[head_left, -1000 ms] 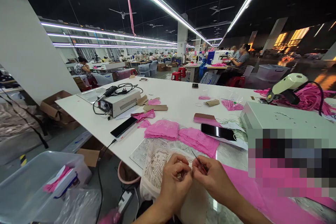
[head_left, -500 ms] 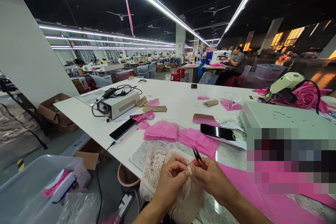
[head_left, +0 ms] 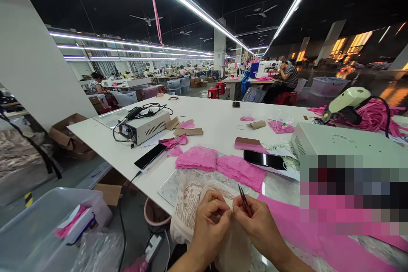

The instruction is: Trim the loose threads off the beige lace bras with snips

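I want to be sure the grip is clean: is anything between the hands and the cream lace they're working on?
Nothing visible. The left hand pinches the cream lace directly, and the right hand meets it there, holding snips with tips pointing up. The pink lace stacks lie farther back, apart.

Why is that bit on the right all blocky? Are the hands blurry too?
Head view: the pixelated patch hides that spot; the left hand on the cream lace and right hand gripping the snips look sharp; ceiling light strips glare white.
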Available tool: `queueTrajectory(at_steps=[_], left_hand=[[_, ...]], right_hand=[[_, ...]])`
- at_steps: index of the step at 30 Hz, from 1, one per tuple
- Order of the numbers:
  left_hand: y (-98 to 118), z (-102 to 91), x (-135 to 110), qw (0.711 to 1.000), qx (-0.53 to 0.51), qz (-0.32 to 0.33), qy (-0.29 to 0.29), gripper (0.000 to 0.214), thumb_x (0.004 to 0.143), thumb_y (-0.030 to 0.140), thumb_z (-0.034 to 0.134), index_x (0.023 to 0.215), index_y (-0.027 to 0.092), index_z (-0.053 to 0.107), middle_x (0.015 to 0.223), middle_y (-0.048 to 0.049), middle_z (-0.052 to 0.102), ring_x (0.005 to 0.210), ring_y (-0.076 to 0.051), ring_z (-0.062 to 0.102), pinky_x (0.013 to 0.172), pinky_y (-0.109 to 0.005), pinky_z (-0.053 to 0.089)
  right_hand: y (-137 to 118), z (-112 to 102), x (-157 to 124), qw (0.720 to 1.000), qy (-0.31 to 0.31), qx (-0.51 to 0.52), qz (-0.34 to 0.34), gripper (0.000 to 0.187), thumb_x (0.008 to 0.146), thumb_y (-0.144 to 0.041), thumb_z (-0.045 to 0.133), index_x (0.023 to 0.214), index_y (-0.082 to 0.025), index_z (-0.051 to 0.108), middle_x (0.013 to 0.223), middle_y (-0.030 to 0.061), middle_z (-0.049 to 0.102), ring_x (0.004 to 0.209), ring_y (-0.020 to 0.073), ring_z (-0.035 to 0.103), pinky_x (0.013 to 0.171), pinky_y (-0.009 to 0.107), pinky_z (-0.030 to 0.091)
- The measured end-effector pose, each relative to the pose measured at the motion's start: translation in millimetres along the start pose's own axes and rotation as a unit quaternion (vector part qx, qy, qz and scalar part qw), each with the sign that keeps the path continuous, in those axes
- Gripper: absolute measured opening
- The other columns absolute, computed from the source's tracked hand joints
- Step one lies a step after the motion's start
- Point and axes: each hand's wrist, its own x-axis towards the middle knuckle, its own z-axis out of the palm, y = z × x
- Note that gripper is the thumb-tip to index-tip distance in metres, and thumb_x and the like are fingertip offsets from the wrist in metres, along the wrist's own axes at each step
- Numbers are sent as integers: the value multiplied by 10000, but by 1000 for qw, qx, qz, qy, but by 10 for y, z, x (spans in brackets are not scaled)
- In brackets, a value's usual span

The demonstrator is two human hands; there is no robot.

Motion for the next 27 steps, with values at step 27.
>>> queueTrajectory(at_steps=[27], left_hand=[[-145,46,-302,938,-212,-274,-8,244,548,333,795,588,127,671,521,7,607,495,-102,491,542,-218,380]], right_hand=[[421,-14,-604,978,41,-144,-146,82,803,-239,567,767,-179,611,562,-8,569,444,116,492,417,199,408]])
